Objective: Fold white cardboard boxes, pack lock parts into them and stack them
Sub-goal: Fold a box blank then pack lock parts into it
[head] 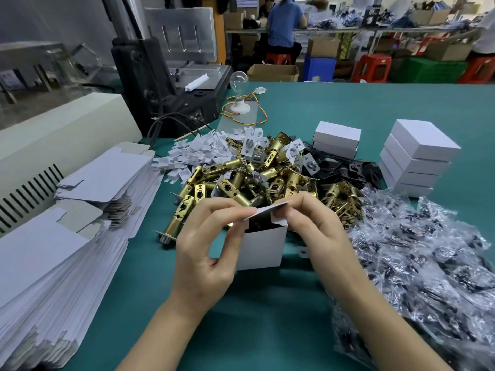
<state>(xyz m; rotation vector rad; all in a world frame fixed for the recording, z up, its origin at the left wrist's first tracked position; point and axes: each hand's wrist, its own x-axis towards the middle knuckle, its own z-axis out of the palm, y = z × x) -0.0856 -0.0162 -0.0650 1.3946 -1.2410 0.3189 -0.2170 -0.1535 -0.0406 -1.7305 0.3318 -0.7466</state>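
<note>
Both hands, left hand (206, 245) and right hand (316, 226), pinch the lid flap of the box (263, 245) at the counter's (267, 330) middle, closing it; next, tuck the flap and stack.

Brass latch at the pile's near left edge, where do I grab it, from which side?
Likely grip the brass latch by its round tube from the near left: that end juts onto the green mat, the other lies against the pile.
</note>
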